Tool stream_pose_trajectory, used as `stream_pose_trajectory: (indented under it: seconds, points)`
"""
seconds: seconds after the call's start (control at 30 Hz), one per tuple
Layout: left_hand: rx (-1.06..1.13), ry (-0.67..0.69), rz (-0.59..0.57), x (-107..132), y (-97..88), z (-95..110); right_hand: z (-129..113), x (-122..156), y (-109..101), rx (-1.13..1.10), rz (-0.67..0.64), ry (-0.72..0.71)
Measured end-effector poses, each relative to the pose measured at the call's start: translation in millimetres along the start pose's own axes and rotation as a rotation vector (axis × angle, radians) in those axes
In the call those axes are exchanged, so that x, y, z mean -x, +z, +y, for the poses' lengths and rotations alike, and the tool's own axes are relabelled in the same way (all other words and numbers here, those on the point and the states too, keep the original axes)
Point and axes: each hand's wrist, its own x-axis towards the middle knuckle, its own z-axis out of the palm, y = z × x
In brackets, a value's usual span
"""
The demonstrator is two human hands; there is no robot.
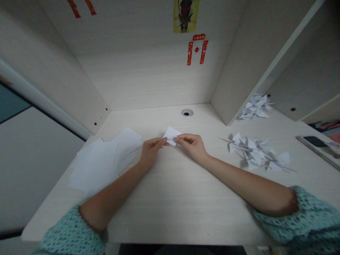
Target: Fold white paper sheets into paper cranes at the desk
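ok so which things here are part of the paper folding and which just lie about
Likely part of it:
small white paper, pinched by left hand and right hand
loose white sheets, left side
near folded-paper heap and far folded-paper heap, right side

Apparently just there:
red stickers and yellow picture, back panel
flat item, right edge

On my feed, red decals [190,53] and 1 yellow card [186,16] dot a pale back panel [143,71] above a softly lit worktop [170,202].
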Motion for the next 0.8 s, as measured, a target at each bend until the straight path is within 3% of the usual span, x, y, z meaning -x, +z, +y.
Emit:
stream_pose_trajectory:
  seconds: [0.8]
  points:
    - [0.021, -0.035, 0.001, 1.0, 2.4, 5.5, -6.4, -0.9, 5.7, -0.203, 0.055, 0.105]
